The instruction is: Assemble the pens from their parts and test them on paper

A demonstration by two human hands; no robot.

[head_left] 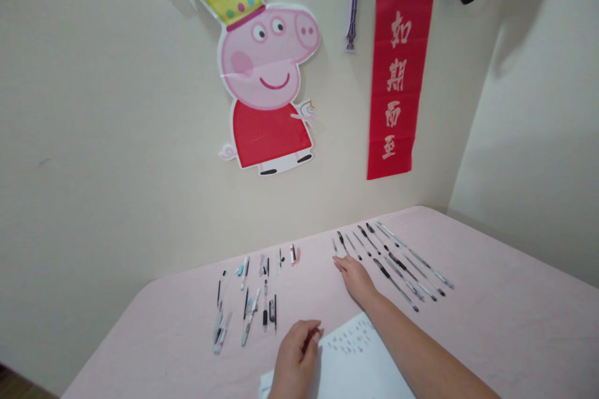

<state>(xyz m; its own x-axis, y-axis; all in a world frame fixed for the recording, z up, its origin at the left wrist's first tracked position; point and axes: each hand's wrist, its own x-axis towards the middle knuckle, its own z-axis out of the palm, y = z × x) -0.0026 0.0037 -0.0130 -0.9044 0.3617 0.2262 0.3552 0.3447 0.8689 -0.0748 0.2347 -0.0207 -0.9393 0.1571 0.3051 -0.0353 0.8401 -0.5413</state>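
Observation:
My right hand (354,277) reaches over the pink-covered table, fingers pinched at the lower end of a slim pen (334,245). That pen is the leftmost in a row, beside a dark-capped pen (341,239). Several more pens lie slanted further right, including a black-gripped pen (395,283). My left hand (298,354) rests at the left edge of some white paper (360,371), its fingers curled in and nothing visible in them. Small dark marks cover the paper's top part.
Left on the table (163,324) are small groups of pens and pen parts, among them a white pen (251,318) and a dark pen cap (272,310). Behind stands a wall with a cartoon pig cutout (271,87) and a red banner (400,75).

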